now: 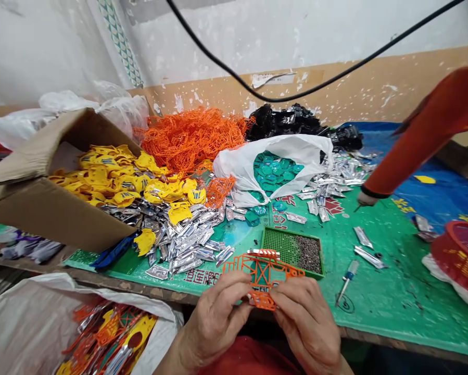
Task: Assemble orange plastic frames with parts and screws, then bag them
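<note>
Head view, and here we go: curled fingers of the left hand point(214, 323) and right hand point(306, 317) pinch one orange plastic frame point(263, 276), low centre. Just above it, one green pegged tray point(292, 251); to the right, one screwdriver point(346, 281), one red basket point(462, 255). Upper right, one co-worker's orange sleeve point(425, 135); left, one cardboard box point(42, 219).

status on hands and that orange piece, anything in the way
Left hand, right hand: grip on orange plastic frame. Green mesh tray just beyond. Co-worker's sleeve far right.
</note>
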